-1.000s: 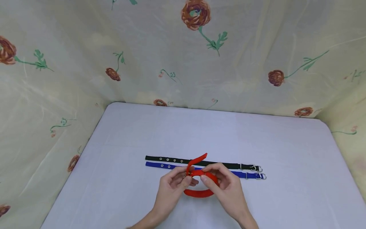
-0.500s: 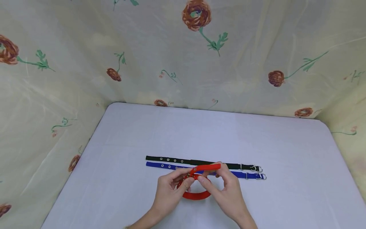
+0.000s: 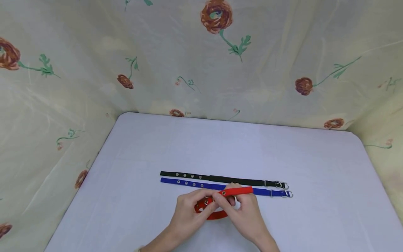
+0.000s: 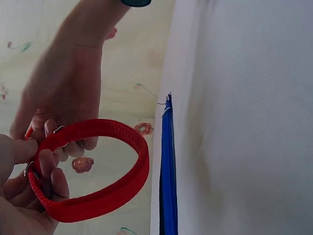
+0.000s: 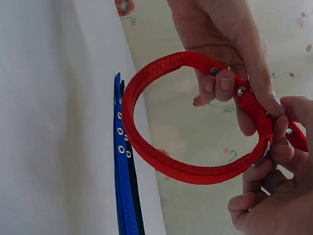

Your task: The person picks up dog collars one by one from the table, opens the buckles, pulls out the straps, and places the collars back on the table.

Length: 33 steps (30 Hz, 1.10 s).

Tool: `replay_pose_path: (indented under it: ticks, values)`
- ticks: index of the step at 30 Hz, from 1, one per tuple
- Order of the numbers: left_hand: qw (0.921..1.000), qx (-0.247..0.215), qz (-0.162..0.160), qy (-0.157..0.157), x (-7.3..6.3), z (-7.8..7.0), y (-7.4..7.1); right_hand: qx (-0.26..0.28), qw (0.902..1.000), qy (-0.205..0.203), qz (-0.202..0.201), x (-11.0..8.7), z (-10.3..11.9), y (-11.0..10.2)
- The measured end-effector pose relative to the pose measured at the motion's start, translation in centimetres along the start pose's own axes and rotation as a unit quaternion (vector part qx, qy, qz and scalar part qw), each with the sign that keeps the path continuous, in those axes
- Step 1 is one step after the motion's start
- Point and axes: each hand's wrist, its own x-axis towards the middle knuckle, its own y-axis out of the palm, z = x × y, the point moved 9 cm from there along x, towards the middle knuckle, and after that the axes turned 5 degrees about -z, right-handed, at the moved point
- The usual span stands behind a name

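Note:
A red collar [image 3: 237, 191] with metal eyelets is bent into a loop and held off the table between both hands. My left hand [image 3: 188, 210] grips the band at the loop's left, fingers curled around it near the metal fittings. With thumb and fingers, my right hand [image 3: 247, 218] pinches the collar beside the left fingertips. The strap's free end sticks out to the right over the right hand. In the right wrist view the red collar [image 5: 195, 174] forms a wide ring, its buckle partly covered by fingers. The left wrist view shows the same red collar [image 4: 100, 208].
Behind the hands, a black collar [image 3: 236, 180] and a blue collar [image 3: 261, 191] lie straight and side by side on the white table [image 3: 141, 147]. Their metal buckles and rings point right. A flowered curtain [image 3: 258, 77] surrounds the table's back and sides.
The strap's free end has swung from pointing up to lying rightward over the right hand. Both hands have drawn closer together, and more eyelets of the blue collar show.

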Motion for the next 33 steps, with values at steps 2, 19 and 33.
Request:
replay_pose_path:
  ticks: [2,19,33]
  values:
    - [0.9998,0.014,0.004,0.010,-0.02,-0.30,-0.02,-0.009,1.0000,0.005,0.000,0.01,-0.09,0.07]
    - [0.9990,0.037,-0.009,0.024,-0.17,-0.74,-0.11,-0.026,0.9993,-0.022,0.014,-0.55,0.27,0.22]
    - [0.9995,0.017,-0.015,0.021,-0.26,-0.54,0.04,-0.001,0.9990,-0.042,0.018,-0.50,0.48,0.20]
